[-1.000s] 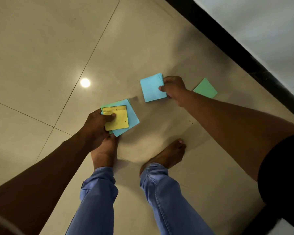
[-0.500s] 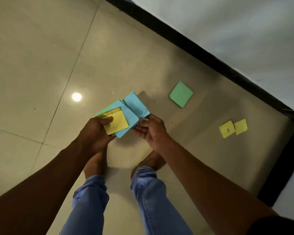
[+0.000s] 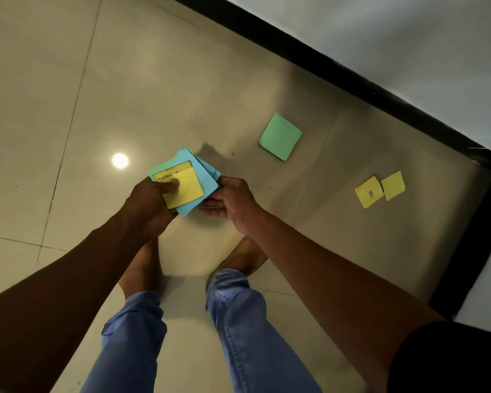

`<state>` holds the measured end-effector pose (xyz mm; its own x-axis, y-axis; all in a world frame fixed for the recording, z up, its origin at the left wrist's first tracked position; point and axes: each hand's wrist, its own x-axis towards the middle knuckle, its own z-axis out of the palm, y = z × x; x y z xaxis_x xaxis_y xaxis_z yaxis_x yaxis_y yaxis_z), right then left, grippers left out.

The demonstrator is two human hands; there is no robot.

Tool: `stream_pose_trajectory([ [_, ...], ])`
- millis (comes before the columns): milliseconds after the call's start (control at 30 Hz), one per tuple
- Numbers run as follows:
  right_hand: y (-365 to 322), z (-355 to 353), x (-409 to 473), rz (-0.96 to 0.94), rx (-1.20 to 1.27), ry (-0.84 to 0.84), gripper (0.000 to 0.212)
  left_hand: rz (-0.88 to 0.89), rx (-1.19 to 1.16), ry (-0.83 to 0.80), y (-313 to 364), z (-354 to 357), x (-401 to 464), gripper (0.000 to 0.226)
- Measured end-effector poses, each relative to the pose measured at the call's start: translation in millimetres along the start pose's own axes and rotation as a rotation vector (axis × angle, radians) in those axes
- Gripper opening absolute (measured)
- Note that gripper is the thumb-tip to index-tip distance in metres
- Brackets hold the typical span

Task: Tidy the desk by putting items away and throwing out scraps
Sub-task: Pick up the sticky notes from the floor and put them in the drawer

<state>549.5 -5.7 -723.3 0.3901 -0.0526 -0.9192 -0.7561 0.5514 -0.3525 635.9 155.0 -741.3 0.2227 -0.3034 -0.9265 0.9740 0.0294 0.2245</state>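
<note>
I hold a stack of paper squares [image 3: 194,180] above the tiled floor: a yellow sheet on top, blue and green ones under it. My left hand [image 3: 150,202] grips the stack's left side, with the thumb pressed on the yellow sheet. At the stack's right edge, my right hand [image 3: 230,201] has its fingers under the sheets. A green paper square [image 3: 280,136] lies on the floor to the right. Two yellow notes [image 3: 379,190] lie side by side further right.
The beige tiled floor [image 3: 68,80] stretches to the left, with a lamp's reflection [image 3: 120,160] on it. A black skirting board [image 3: 352,80] and a pale wall run diagonally across the upper right. My bare feet and blue jeans [image 3: 233,321] are below the hands.
My right hand carried the blue sheets from the floor to the stack in my left hand and pushed them in. The view swung right, showing the two yellow notes.
</note>
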Motion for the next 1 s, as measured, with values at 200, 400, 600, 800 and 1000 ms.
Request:
stream_pose_trajectory([
  [200, -11.4, -26.5, 8.9, 0.087, -0.329, 0.003, 0.018, 0.017, 0.025, 0.03, -7.8, 3.8, 16.6, 0.053],
  [400, -38.5, -97.1, 46.1, -0.22, -1.028, 0.494, 0.041, 0.003, 0.038, -0.006, -11.7, 16.6, 14.9, 0.047],
  [600, -77.2, -158.8, 84.4, -0.223, -1.154, 0.743, 0.067, 0.005, 0.05, -0.034, -19.5, 17.8, 16.9, 0.046],
  [800, -94.1, -177.7, 106.0, -0.259, -1.445, 0.679, 0.07, 0.008, 0.065, -0.039, -24.4, 19.3, 24.3, 0.059],
  [1000, -93.1, -174.9, 110.4, -0.177, -1.566, 0.678, 0.088, 0.004, 0.08, -0.041, -29.8, 19.1, 26.3, 0.053],
])
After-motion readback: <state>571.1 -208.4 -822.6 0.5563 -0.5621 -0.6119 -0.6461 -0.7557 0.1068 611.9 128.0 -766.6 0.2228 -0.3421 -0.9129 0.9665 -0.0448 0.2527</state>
